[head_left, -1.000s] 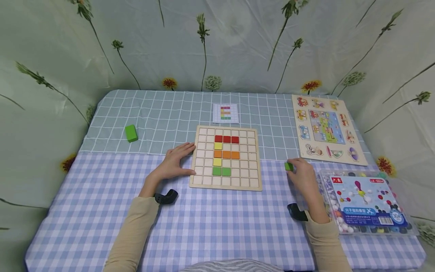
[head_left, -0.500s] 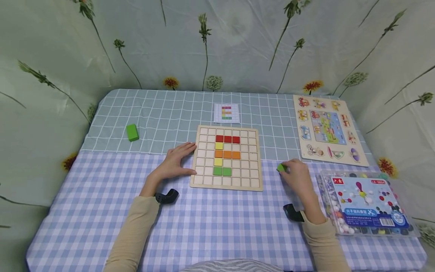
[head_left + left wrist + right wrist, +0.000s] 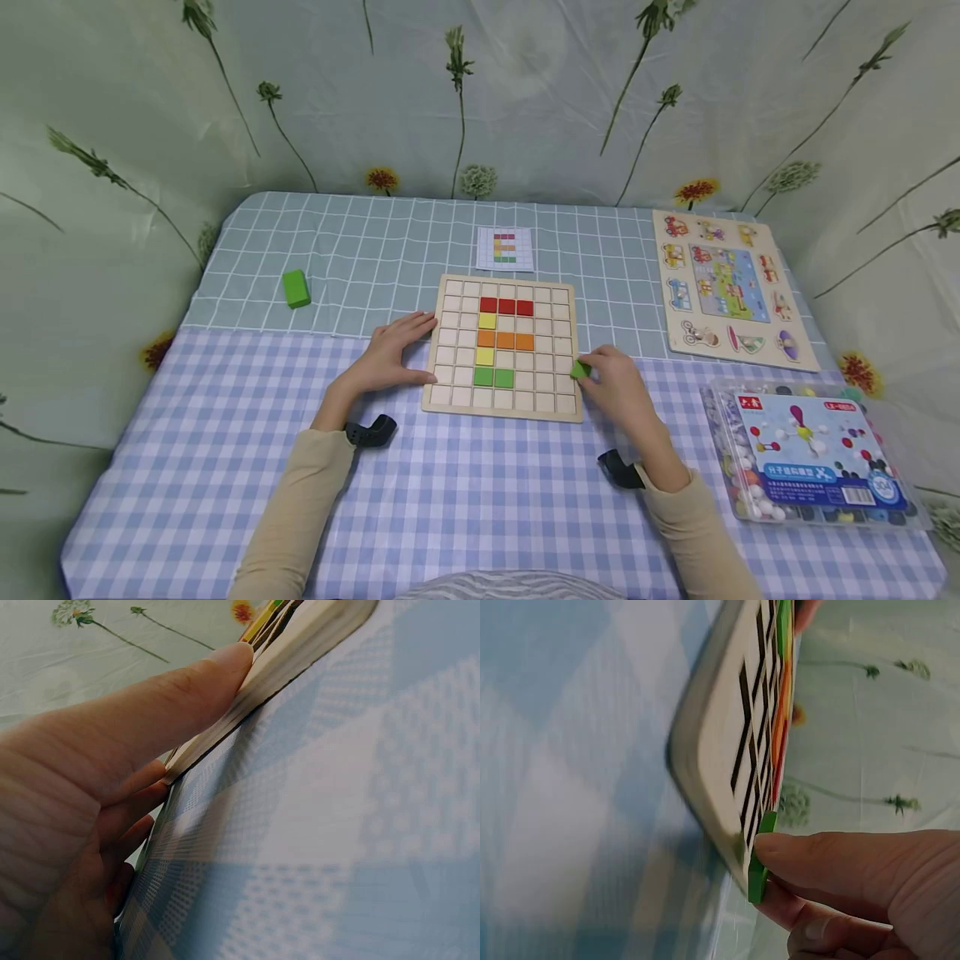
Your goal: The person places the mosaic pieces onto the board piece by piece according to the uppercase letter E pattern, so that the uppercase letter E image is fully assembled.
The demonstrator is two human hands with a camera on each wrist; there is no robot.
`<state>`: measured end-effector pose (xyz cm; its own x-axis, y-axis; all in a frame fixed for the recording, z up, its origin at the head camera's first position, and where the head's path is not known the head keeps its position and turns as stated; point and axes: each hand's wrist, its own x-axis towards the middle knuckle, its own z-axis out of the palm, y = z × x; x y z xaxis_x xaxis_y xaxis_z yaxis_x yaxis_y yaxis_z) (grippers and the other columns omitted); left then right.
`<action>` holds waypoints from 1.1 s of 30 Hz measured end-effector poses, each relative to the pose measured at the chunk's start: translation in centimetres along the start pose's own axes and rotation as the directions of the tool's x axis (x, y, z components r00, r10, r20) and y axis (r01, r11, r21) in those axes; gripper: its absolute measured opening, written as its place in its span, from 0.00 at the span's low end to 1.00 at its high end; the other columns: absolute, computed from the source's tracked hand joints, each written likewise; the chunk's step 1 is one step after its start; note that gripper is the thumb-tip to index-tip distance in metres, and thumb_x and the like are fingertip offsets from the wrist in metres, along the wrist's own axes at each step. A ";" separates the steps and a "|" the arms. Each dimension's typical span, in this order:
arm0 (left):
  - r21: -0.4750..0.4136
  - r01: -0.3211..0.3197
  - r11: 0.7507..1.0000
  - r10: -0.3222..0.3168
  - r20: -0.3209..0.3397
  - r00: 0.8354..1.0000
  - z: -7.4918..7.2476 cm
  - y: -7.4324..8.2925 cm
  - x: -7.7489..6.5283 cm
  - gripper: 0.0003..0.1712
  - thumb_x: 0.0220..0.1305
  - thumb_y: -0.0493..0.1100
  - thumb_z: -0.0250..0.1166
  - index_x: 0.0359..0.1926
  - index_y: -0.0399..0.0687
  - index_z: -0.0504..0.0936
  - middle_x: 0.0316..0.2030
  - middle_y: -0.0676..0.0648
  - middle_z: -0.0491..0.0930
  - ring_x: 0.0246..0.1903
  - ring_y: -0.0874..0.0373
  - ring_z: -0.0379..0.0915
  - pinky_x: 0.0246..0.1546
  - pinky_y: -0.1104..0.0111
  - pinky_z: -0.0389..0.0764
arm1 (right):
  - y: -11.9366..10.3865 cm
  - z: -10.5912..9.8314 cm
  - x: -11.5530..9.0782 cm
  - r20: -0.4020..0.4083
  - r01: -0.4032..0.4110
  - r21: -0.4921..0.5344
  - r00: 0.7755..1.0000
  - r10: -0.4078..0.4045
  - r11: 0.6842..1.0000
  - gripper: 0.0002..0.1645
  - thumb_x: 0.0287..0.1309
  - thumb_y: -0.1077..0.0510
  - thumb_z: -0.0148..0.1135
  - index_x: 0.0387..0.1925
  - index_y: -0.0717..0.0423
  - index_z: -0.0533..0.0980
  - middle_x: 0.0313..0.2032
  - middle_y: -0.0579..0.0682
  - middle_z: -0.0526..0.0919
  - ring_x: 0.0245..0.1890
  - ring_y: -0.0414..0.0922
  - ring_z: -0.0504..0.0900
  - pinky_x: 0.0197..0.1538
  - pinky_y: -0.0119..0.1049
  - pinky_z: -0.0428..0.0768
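Observation:
In the head view a wooden grid board [image 3: 457, 400] lies flat on the table, with red, orange, yellow and green square tiles set in some cells. My left hand [image 3: 382, 362] rests against its left edge, fingers and thumb spread; the left wrist view shows the thumb [image 3: 202, 686] touching the board's side. Between thumb and fingers my right hand [image 3: 618, 387] pinches a green tile [image 3: 763, 859] over the board's right edge. Behind the board lies a small pattern card [image 3: 505, 249] with a similar coloured figure. A green block [image 3: 296, 289] lies at the far left.
A wooden picture puzzle [image 3: 682, 329] lies at the back right. In front of it stands a clear plastic box [image 3: 821, 454] of molecular model parts. The table carries a checked cloth [image 3: 480, 492], and a floral curtain [image 3: 360, 100] hangs behind.
My right hand has moved left with the green tile, from beside the puzzle to the board's right edge. The left hand keeps its place on the board.

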<state>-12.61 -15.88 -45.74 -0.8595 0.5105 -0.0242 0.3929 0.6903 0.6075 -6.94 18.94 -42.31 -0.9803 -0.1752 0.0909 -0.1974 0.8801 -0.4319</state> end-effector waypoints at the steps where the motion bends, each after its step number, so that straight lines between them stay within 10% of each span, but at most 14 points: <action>1: 0.000 0.000 1.000 0.000 -0.002 1.000 0.0 0.0 0.0 0.54 0.43 0.56 0.74 0.70 0.45 0.60 0.71 0.43 0.58 0.72 0.45 0.48 0.57 0.46 0.54 | -0.3 0.1 0.1 0.006 0.015 0.002 1.000 -0.015 1.000 0.14 0.45 0.69 0.66 0.38 0.70 0.81 0.35 0.61 0.82 0.36 0.55 0.81 0.40 0.46 0.78; 33: -0.001 0.003 1.000 -0.003 -0.004 1.000 0.1 0.1 0.1 0.54 0.43 0.56 0.74 0.70 0.45 0.60 0.71 0.44 0.58 0.72 0.45 0.47 0.57 0.47 0.53 | -4.8 2.0 0.6 0.115 0.156 0.037 0.980 -0.160 0.987 0.13 0.48 0.68 0.65 0.39 0.64 0.82 0.39 0.56 0.83 0.41 0.49 0.82 0.46 0.41 0.80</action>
<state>-12.59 -15.73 -45.76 -0.8620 0.5064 -0.0233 0.3897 0.6913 0.6085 -6.61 13.69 -41.97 -0.9302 -0.3629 0.0552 -0.3482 0.8249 -0.4453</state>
